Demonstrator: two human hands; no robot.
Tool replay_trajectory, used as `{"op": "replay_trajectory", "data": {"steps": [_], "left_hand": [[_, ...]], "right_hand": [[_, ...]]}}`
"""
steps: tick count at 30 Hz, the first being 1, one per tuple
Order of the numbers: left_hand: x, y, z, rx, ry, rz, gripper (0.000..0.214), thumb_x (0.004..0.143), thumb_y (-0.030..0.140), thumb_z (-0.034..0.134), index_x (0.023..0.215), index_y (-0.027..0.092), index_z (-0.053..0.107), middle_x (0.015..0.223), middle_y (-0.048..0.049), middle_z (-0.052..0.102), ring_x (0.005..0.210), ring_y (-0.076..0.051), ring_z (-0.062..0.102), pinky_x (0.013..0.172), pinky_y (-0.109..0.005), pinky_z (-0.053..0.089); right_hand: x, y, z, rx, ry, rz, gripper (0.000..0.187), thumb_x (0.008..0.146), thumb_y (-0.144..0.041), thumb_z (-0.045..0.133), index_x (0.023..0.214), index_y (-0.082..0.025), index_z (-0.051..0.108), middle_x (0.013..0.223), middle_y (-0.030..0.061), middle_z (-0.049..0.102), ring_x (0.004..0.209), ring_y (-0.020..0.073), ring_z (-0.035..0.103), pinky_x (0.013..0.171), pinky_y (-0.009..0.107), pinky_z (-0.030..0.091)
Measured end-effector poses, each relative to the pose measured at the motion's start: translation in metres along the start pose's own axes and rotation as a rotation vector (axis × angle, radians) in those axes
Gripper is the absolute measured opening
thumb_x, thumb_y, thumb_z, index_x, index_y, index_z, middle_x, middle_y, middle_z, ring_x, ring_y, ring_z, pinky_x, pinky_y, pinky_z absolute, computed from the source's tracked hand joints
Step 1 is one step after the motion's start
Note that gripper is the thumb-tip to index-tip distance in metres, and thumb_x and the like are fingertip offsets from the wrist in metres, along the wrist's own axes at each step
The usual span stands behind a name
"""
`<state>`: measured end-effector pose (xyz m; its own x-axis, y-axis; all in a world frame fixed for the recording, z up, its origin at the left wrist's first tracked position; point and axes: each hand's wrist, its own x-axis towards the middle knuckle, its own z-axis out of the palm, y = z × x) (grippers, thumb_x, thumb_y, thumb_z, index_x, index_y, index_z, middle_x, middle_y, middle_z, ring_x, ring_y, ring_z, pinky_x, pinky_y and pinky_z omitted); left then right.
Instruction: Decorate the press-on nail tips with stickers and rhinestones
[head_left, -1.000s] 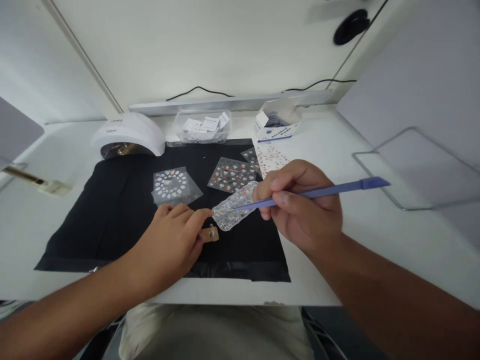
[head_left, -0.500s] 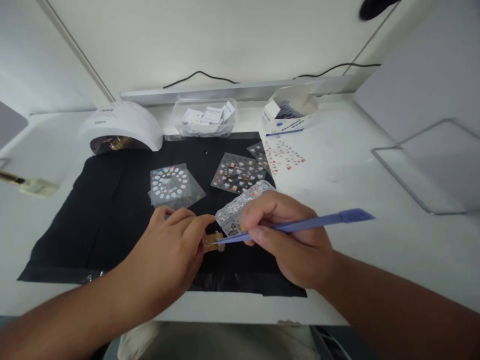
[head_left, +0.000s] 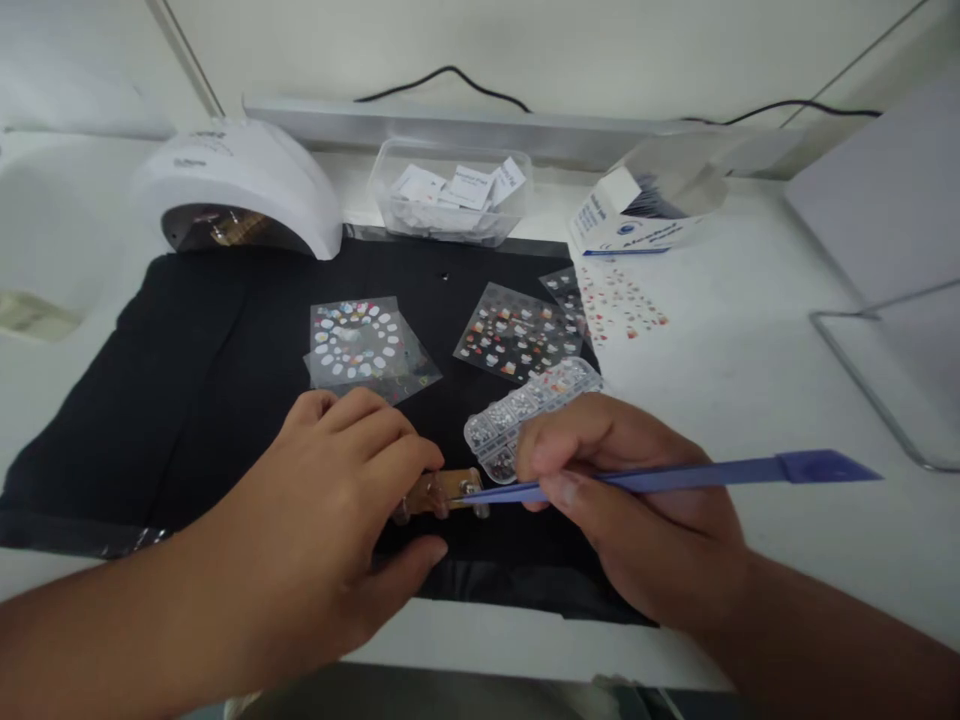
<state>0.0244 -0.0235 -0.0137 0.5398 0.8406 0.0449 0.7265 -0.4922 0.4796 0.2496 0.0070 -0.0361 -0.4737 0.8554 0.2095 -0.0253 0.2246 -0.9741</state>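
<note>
Right hand (head_left: 630,500), head view: I pinch a blue tool (head_left: 697,474) between thumb and fingers, its tip at the brown strip (head_left: 453,482).
Left hand (head_left: 341,500): my fingers cover the strip's left end, thumb apart; whether they grip it, I cannot tell.
Brown strip: between my hands, over the black mat (head_left: 247,400).
</note>
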Motion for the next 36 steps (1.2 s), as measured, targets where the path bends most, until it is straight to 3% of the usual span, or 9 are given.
{"op": "replay_trajectory", "data": {"steps": [16,36], "left_hand": [[0.0014,-0.0016,0.0088,-0.025,0.07,-0.001,0.006,0.089,0.021,0.06,0.09,0.024,0.065,0.087,-0.0001,0.067,0.086,-0.025,0.056,0.075,-0.043,0.034],[0.0025,0.0007,0.0058,-0.012,0.068,0.022,0.008,0.091,0.02,0.057,0.086,0.021,0.062,0.086,0.0,0.066,0.085,-0.026,0.057,0.074,-0.047,0.036]], "right_hand": [[0.0047,-0.0009,-0.0009,0.192,0.054,0.212,0.018,0.082,-0.009,0.059,0.081,-0.025,0.067,0.066,-0.0025,0.062,0.06,0.0127,0.053,0.054,0.027,0.04],[0.0079,-0.0007,0.0019,0.186,0.058,0.269,0.014,0.082,-0.012,0.064,0.08,-0.025,0.066,0.064,-0.0025,0.061,0.059,0.0135,0.053,0.054,0.028,0.04]]}}
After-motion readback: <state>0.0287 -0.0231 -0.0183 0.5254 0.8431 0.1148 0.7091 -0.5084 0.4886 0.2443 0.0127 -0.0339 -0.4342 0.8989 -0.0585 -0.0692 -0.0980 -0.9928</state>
